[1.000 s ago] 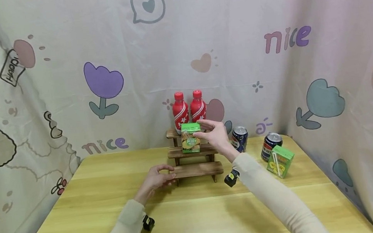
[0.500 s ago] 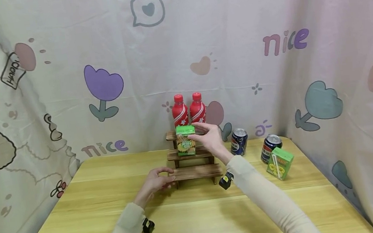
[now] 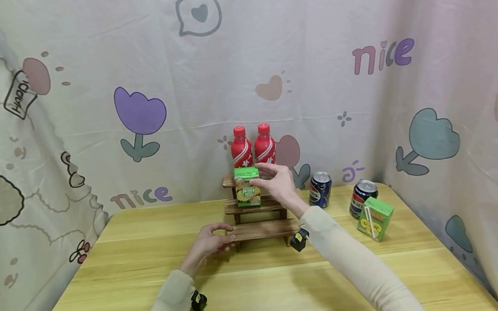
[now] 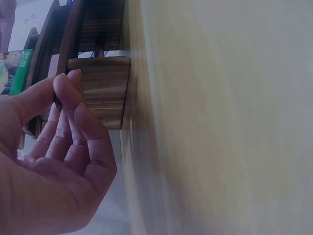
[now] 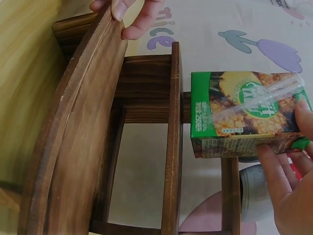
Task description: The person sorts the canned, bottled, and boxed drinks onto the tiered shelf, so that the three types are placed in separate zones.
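Note:
A three-tier wooden stand (image 3: pixel 265 230) stands on the table. My left hand (image 3: pixel 208 244) pinches the left end of its lowest tier between thumb and fingers, also seen on the hand (image 4: pixel 63 161) in the left wrist view. With thumb and fingertips my right hand (image 3: pixel 278 185) grips a green juice carton (image 3: pixel 247 187) by its upper right side. The carton (image 5: pixel 249 110) shows pineapple pictures and a wrapped straw. It is upright at the middle tier; a narrow gap shows beneath it in the right wrist view. Two red bottles (image 3: pixel 241 148) stand on the top tier, their lower parts partly hidden.
Right of the stand are a dark blue can (image 3: pixel 320 190) and another blue can (image 3: pixel 362 197). In front of the second can, a green juice carton (image 3: pixel 375 219) with yellow flowers leans tilted. A patterned curtain (image 3: pixel 202 78) hangs behind and beside the table (image 3: pixel 266 298).
The right hand has shifted the juice carton slightly left along the stand, then nearly stopped. The left hand keeps its grip on the lowest tier.

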The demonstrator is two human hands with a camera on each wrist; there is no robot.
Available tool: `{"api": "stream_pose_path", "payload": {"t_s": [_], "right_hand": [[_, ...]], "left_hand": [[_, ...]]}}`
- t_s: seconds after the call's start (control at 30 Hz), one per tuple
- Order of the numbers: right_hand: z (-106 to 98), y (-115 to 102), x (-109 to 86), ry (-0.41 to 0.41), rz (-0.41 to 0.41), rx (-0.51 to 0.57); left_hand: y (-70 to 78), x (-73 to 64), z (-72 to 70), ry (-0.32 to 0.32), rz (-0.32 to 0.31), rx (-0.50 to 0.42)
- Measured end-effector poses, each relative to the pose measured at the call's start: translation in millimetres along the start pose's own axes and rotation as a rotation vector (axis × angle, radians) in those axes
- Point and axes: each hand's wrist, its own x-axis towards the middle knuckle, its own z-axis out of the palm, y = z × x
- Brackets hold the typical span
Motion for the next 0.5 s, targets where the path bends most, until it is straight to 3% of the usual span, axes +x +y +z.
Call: {"api": "stream_pose_path", "payload": {"t_s": [0.5], "right_hand": [[9.0,1.2,-2.1,0.017,-0.039,-0.084]], "left_hand": [[-1.5,-0.5,-0.1,0.005,-0.004,-0.003]]}}
